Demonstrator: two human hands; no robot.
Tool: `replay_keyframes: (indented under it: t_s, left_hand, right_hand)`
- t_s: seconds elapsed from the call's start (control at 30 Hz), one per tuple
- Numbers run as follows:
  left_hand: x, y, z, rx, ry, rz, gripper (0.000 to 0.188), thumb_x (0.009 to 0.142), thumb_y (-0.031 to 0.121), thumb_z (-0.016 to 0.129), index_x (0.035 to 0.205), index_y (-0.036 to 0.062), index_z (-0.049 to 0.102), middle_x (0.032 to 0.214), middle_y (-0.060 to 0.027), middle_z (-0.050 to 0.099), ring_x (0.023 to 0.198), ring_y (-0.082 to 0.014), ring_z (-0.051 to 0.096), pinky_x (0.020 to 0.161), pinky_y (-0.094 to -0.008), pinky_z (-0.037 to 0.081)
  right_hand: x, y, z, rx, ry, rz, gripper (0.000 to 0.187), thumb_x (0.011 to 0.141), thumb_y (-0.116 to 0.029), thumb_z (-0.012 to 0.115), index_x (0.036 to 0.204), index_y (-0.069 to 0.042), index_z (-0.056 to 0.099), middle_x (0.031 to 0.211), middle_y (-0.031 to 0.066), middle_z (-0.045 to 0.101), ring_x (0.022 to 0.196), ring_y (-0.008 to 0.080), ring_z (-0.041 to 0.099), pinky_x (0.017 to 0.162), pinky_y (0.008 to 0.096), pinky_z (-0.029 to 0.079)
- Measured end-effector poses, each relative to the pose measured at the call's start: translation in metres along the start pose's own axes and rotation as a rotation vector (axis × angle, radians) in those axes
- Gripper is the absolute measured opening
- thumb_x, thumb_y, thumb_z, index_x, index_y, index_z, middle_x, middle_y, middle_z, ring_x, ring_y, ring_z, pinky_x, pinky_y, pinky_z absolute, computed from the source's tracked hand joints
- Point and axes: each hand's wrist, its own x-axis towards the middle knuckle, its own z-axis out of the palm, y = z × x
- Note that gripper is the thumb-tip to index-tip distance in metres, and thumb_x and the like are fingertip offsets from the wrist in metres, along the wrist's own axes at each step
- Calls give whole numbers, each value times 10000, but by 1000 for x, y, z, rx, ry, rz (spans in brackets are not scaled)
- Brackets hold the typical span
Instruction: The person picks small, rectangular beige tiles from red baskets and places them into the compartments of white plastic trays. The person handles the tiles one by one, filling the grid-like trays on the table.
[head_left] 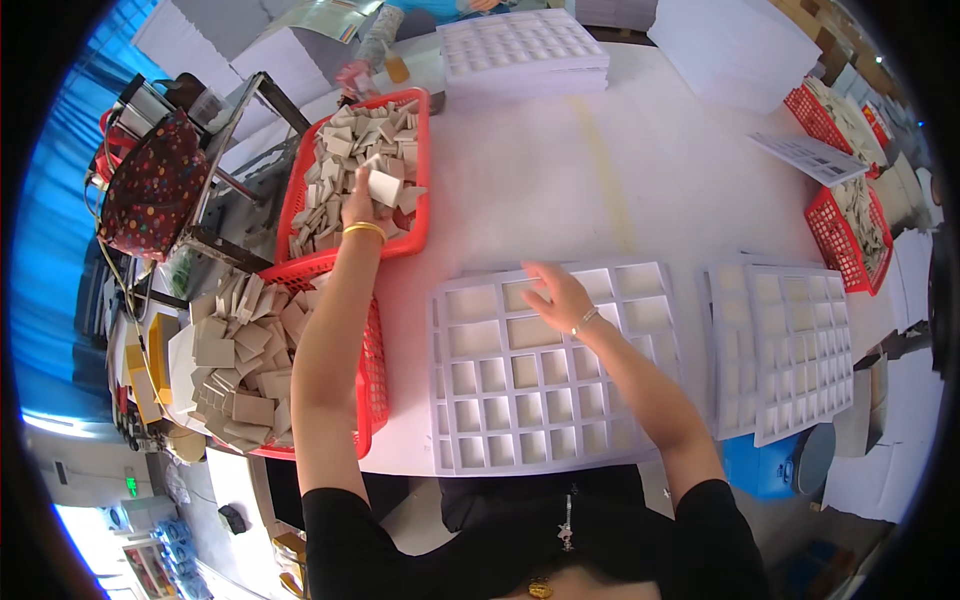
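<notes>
My left hand (360,207) reaches over the far red plastic basket (424,150), its fingers closed on a small off-white board piece (385,188). More such flat, squarish pieces (345,150) lie heaped in that basket. My right hand (562,302) is over a white grid panel (436,400) in front of me. Its thumb and fingers are apart, and no piece shows between them. The panel has wide compartments along its far rows and smaller square ones nearer me; it lies on top of at least one more panel.
A nearer red basket (374,375) overflows with larger board pieces (250,345). More grid panels (800,350) lie at the right, overhanging the white table (520,190). Stacked panels (525,50) and tall white stacks (735,50) stand behind. More red baskets (835,245) are far right.
</notes>
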Motion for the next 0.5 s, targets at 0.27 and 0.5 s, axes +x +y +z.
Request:
replay_keyframes:
  t_s: [0.27, 0.5]
  left_hand:
    - [-176, -94, 43, -160, -302, -462, 315, 907, 453, 581, 953, 142, 586, 796, -32, 639, 571, -92, 574, 337, -205, 297]
    - [-234, -147, -35, -537, -146, -629, 206, 910, 347, 592, 997, 167, 639, 859, -6, 654, 834, -160, 623, 388, -180, 372]
  right_hand:
    - [-4, -74, -32, 362, 200, -259, 330, 829, -121, 680, 1116, -61, 529, 982, 83, 611, 771, 171, 628, 644, 288, 494]
    - [-82, -22, -35, 152, -119, 18, 184, 817, -108, 670, 963, -48, 576, 794, 88, 640, 679, 204, 618, 627, 323, 489]
